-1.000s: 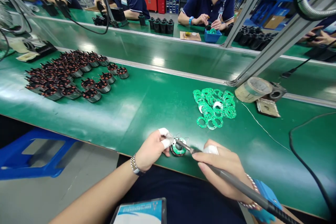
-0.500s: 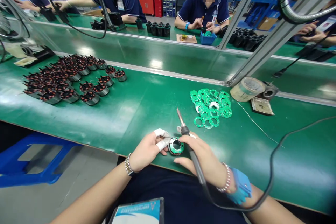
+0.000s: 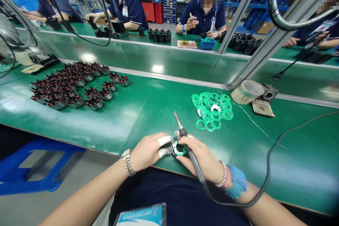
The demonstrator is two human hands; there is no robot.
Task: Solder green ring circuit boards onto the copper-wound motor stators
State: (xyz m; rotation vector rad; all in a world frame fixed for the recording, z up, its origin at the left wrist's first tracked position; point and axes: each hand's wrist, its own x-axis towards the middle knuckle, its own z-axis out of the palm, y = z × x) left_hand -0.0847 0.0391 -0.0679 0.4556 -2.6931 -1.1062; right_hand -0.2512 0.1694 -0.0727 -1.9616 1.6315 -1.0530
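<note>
A small round motor part with a green ring board [image 3: 179, 148] on top sits at the near edge of the green bench. My left hand [image 3: 147, 152], two fingertips taped white, pinches its left side. My right hand [image 3: 202, 157] touches its right side while holding a soldering iron [image 3: 186, 144] between the fingers, tip pointing up and away from the part. The iron's black cable [image 3: 267, 169] loops off to the right.
A pile of green ring boards [image 3: 212, 109] lies just beyond the hands. Several copper-wound motor parts [image 3: 71, 84] fill the left of the bench [image 3: 148, 109]. A tape roll [image 3: 246, 91] stands at the right. Other people work across the conveyor [image 3: 159, 54].
The iron's tip has lifted off the part and swung upright. My right hand has moved in against the part, and both hands now hold it.
</note>
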